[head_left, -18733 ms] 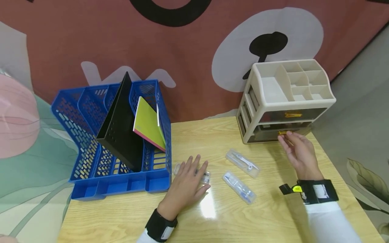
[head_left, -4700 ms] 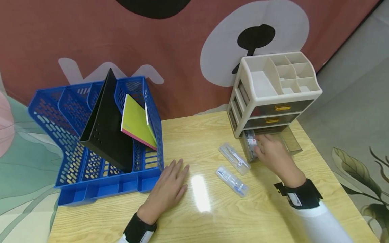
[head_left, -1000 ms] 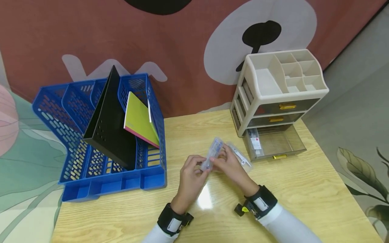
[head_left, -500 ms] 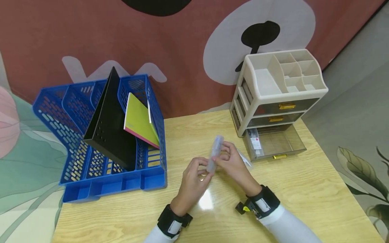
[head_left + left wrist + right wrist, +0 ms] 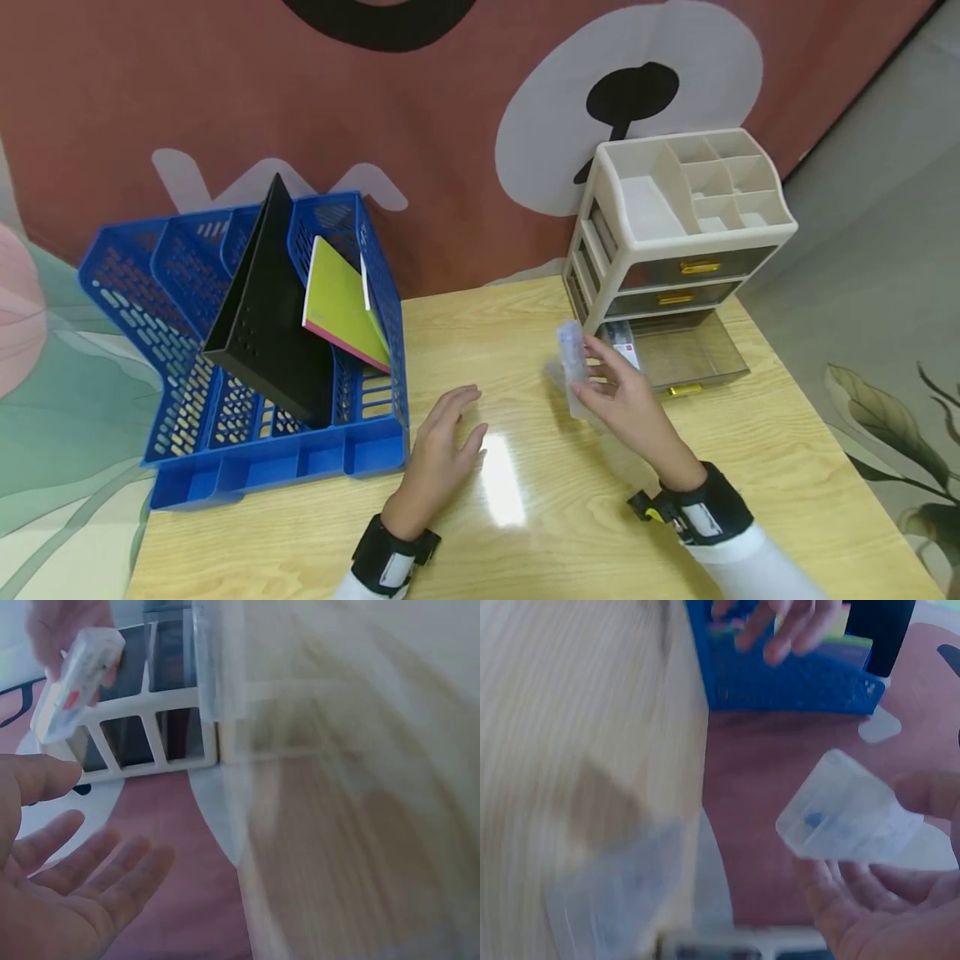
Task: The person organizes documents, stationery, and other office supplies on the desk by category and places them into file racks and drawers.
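My right hand [image 5: 633, 408] pinches a slim clear plastic case [image 5: 573, 362] between thumb and fingers, raised above the table in front of the drawer unit. Something bluish shows through its wall in the right wrist view, where the case [image 5: 847, 814] is tilted. My left hand [image 5: 438, 467] is apart from it over the table, fingers loosely spread and holding nothing. A second clear case lies on the table, mostly hidden behind the held one; it looks blurred in the right wrist view. The bottom drawer [image 5: 720, 354] is pulled out, with a labelled packet [image 5: 621, 340] at its left side.
The cream drawer unit [image 5: 615, 275] stands at the back right, its upper two drawers closed. At the left is a blue file rack [image 5: 375, 446] holding a black folder [image 5: 281, 333] and a yellow-green notebook [image 5: 341, 304]. A patterned cloth hangs behind the table.
Since 18.7 seconds ago the bottom drawer has been pulled out. Half a second ago both hands held the case; the left has let go and moved left, while the right carries it rightward.
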Demonstrator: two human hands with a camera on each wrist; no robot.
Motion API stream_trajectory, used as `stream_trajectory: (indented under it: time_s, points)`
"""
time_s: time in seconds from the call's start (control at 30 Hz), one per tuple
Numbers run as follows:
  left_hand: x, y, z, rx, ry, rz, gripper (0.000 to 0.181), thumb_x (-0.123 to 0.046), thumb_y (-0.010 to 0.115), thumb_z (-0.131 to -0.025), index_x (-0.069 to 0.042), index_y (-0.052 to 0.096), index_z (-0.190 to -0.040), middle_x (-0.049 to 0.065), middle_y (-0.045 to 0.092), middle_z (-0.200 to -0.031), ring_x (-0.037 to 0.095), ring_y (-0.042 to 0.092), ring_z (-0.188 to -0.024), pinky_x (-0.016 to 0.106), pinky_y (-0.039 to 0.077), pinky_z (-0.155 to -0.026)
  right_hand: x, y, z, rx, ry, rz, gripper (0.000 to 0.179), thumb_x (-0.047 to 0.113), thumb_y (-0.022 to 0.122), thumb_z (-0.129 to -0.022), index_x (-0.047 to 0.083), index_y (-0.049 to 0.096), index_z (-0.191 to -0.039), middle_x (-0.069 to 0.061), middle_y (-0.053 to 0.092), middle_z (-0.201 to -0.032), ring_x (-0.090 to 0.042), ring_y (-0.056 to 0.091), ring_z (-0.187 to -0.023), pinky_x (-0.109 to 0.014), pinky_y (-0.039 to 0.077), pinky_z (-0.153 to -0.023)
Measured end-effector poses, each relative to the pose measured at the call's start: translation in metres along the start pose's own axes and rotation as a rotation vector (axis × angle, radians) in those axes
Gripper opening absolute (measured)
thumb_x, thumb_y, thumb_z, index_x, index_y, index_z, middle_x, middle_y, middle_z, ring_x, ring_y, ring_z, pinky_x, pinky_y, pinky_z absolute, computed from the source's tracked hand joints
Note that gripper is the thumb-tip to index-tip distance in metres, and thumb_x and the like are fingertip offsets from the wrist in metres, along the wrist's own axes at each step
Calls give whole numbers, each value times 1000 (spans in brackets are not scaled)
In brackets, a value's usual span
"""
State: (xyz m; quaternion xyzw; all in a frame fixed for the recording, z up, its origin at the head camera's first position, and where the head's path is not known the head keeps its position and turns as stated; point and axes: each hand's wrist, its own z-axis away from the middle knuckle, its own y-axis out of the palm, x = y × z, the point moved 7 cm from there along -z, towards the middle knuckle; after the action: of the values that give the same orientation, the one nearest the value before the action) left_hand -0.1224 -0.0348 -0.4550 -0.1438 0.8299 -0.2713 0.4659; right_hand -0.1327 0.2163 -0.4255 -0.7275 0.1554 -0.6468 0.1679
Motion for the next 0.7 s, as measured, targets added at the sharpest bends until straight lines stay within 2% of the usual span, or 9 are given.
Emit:
stream_trajectory:
  time_s: [0.17,0.37,0.53,0.7]
  points:
    - [6,-5,9,37,-8,-75,47,-12,72,-85,-6,58,-129,12,59,-134,23,54,-125,46,50,-99,7,-24,3,-28,-120,161,66,1,70,-85,4,42,-145,-26,55,-129,-38,60,-107,-53,56,-84]
    - [11,-5,18,139,-19,-135,55,-16,71,-87,-7,51,-138,15,48,-146,28,44,-134,51,46,-103,9,-55,6,-48,-240,359,71,-6,73,-79,2,46,-144,-28,58,-125,-38,61,-103,-53,58,-77]
    - [11,-7,18,215,8,-205,62,-20,69,-88,-10,45,-144,17,40,-152,35,37,-137,56,42,-105,4,-77,5,-59,-298,518,71,-5,76,-75,0,48,-141,-31,60,-124,-40,62,-98,-55,58,-71]
    - [11,-7,16,262,20,-277,63,-23,67,-89,-12,43,-146,16,37,-155,34,32,-141,57,39,-107,-4,-91,1,-37,-360,611,69,-5,77,-73,-4,51,-137,-30,61,-118,-40,63,-92,-53,59,-67]
